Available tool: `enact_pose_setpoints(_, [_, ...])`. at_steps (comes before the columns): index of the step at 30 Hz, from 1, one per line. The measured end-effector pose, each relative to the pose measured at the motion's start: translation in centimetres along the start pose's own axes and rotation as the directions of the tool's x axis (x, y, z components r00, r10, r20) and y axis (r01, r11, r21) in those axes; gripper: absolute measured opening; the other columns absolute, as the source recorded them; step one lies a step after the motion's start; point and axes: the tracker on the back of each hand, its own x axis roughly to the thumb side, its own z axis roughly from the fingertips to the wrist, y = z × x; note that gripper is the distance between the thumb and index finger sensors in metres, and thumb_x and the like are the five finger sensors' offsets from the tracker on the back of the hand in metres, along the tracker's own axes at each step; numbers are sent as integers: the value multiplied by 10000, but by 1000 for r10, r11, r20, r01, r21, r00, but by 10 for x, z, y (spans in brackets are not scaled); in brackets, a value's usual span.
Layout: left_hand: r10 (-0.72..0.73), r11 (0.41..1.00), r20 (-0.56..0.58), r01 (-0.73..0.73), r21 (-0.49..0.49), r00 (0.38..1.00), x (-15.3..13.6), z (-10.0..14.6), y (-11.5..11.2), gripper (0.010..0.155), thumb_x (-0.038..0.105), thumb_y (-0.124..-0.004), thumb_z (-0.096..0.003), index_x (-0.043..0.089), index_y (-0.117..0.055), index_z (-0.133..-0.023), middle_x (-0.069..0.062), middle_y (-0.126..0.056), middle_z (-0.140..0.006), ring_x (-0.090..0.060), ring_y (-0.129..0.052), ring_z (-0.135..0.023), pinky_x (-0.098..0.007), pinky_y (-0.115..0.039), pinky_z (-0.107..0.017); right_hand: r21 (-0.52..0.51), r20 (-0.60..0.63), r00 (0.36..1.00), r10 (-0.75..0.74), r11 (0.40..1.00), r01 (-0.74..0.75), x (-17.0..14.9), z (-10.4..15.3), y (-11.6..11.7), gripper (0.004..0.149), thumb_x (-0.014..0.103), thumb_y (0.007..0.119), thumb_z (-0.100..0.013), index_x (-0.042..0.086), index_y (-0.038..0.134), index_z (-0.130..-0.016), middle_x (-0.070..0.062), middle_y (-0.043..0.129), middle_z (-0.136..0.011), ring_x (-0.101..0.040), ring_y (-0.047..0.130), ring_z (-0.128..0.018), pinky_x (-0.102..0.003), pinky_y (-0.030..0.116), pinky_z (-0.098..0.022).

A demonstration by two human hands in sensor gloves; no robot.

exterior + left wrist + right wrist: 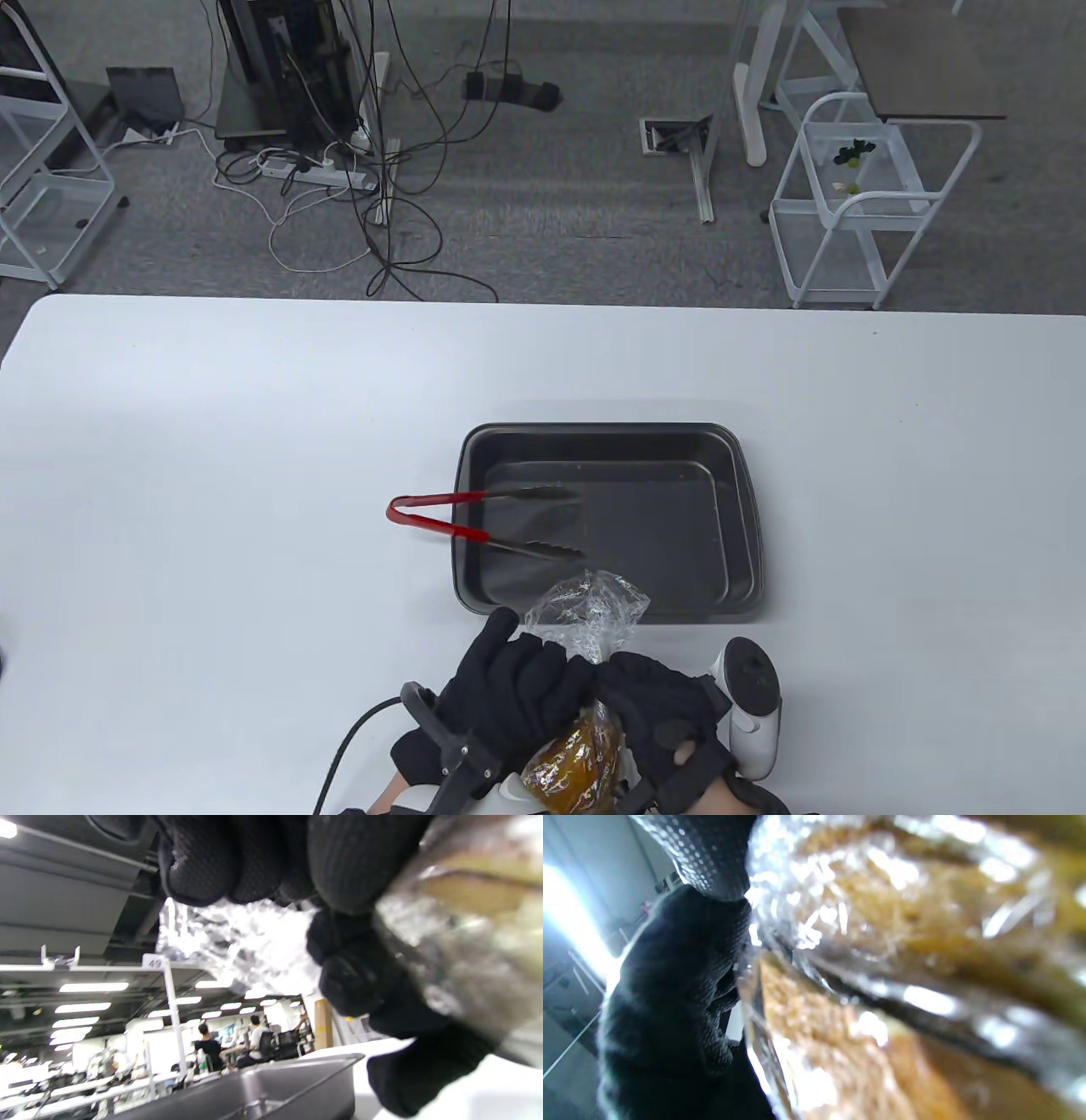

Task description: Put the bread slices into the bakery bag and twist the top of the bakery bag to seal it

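Red-handled tongs (pixel 475 519) lie with their loop end on the white table (pixel 212 475) and their metal tips inside the dark baking tray (pixel 747 543), which stands just beyond the hands and between them and the far table edge. At the near edge the left hand (pixel 509 688) curls its fingers around the gathered neck of the clear bakery bag (pixel 585 620); in the left wrist view its fingertips (pixel 339 861) close over crinkled plastic. The bag's loose top flares up and overhangs the tray's near rim. Below the neck, the bread slices (pixel 573 760) sit inside the bag, tucked between the two wrists. The right hand (pixel 653 700) grips the same neck from the other side, touching the left hand. In the right wrist view the filled bag crowds nearly everything out. A white tracker (pixel 751 705) stands at the right hand's outer side.
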Motion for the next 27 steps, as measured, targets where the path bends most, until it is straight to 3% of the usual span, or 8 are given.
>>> enact_pose_setpoints(10, [85,993,-30,-87,-75,996,-7,-1,-7,420,460,-848,-457,281,-835,-838,-25,-839,-860,-249,-878,-771,-616,-518,-826,-22,90,981,170,985,-168,12,1,2,435,360,825,-438,-12,916,-646,-239,933,-645,-333,996,-370,-668,605,-600])
enact_pose_setpoints(16, [293,931,-276,-339,-134,915,-16,-4,-11,418,504,-805,-488,269,-839,-832,-30,-863,-846,-248,-904,-745,-617,-579,-803,-170,217,879,425,903,-394,25,6,8,438,356,850,-420,1,894,-673,-235,915,-681,-329,987,-402,-669,608,-608])
enact_pose_setpoints(19, [566,736,-451,-669,-101,690,-34,-2,-21,413,487,-816,-486,246,-856,-820,-51,-875,-834,-269,-910,-729,-623,-593,-787,-211,284,814,507,861,-462,30,9,11,437,352,848,-418,10,881,-687,-229,904,-699,-324,984,-421,-673,609,-609])
enact_pose_setpoints(20, [697,574,-476,-815,-77,536,-38,0,-27,413,469,-812,-495,233,-844,-832,-64,-858,-848,-281,-893,-742,-631,-575,-788,-240,298,813,501,863,-445,31,10,11,436,352,848,-416,11,881,-686,-229,905,-698,-323,985,-417,-672,614,-606])
enact_pose_setpoints(22, [815,341,-492,-940,-23,307,-45,2,-38,435,407,-836,-495,147,-843,-843,-145,-838,-855,-340,-861,-750,-663,-528,-784,-268,324,806,494,866,-423,32,12,12,436,348,855,-399,8,891,-669,-234,913,-682,-328,987,-400,-676,623,-592])
enact_pose_setpoints(23, [840,259,-480,-964,-55,253,-51,2,-41,435,401,-832,-500,148,-845,-855,-126,-836,-868,-339,-860,-759,-661,-529,-785,-266,325,808,491,867,-420,32,14,12,435,347,851,-401,9,888,-672,-233,910,-686,-329,985,-406,-675,622,-594])
enact_pose_setpoints(25, [852,184,-474,-975,-123,221,-60,3,-44,460,444,-805,-513,181,-857,-887,-118,-820,-914,-343,-837,-804,-668,-497,-792,-274,331,815,475,875,-399,32,14,10,434,347,846,-399,12,891,-671,-233,910,-687,-335,984,-410,-676,619,-592])
enact_pose_setpoints(27, [839,173,-492,-971,-162,232,-66,5,-42,473,488,-761,-535,197,-864,-893,-128,-811,-934,-365,-811,-828,-677,-460,-799,-270,333,815,475,876,-400,32,14,11,434,344,845,-401,11,888,-676,-233,903,-696,-341,978,-422,-678,609,-596])
